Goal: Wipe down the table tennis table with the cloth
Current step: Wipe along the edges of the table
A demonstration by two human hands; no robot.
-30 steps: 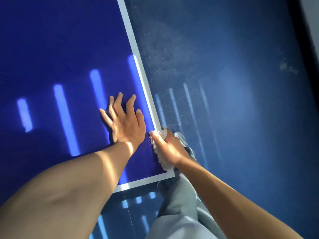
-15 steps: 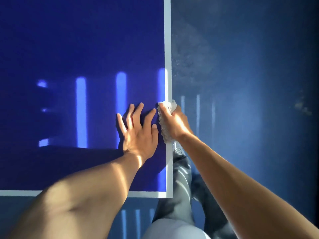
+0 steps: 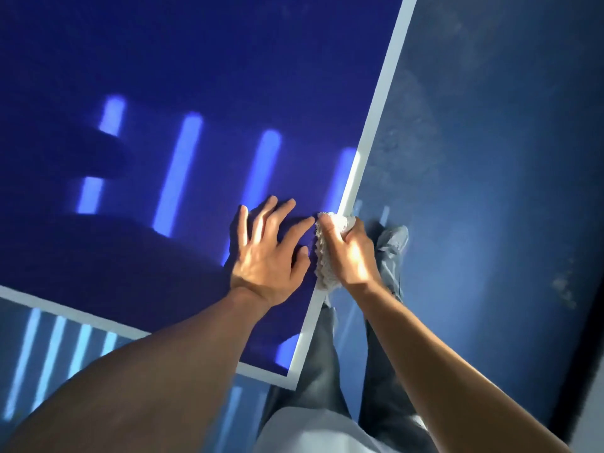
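The dark blue table tennis table with a white border line fills the left and upper part of the view, its near right corner low in the middle. My left hand lies flat on the tabletop with fingers spread, close to the right edge. Just beside it, my right hand grips a bunched white cloth and holds it against the white edge line of the table.
A blue floor with dusty patches lies to the right of the table. My legs in grey trousers and a shoe stand beside the table's edge. Bright stripes of light fall across the tabletop and floor.
My right hand with the cloth has slid along the white side line away from the near corner. The left hand stays planted flat beside it. The view has swung round.
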